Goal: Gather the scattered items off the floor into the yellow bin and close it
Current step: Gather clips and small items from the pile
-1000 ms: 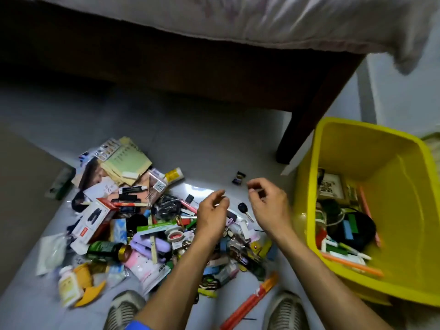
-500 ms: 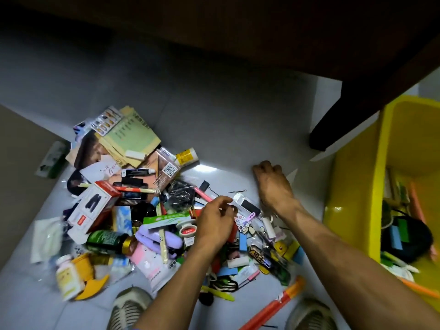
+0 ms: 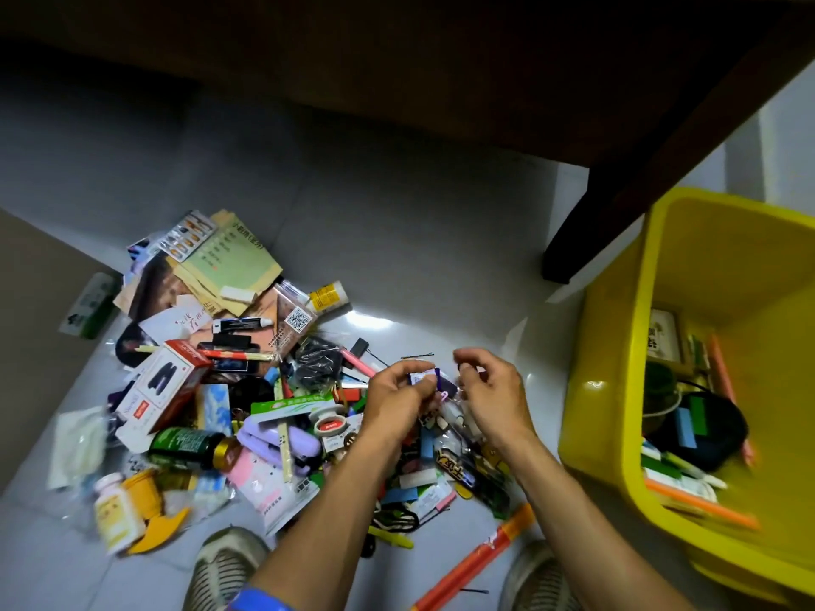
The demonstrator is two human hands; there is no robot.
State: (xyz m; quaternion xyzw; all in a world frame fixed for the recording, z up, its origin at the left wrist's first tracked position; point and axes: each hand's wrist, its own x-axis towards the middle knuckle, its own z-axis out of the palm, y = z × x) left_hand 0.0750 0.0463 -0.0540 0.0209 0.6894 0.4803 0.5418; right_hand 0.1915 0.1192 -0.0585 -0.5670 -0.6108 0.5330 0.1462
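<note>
Bare grey tile floor (image 3: 397, 240) lies between pile and open yellow plastic bin (image 3: 617, 355); left hand (image 3: 399, 396) pinches a small white-purple packet (image 3: 424, 377), right hand (image 3: 496, 396) curled, contents unclear.

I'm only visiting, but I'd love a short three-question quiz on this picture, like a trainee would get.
1. True or false: the yellow bin stands to the right of the pile.
2. Multiple choice: where does the long orange stick lie? A) inside the bin B) on the floor between the two shoes C) in the left hand
3. Fill in: the right hand is raised beside the left hand, above the ____.

Key: 1 true; 2 B; 3 pile.
</note>
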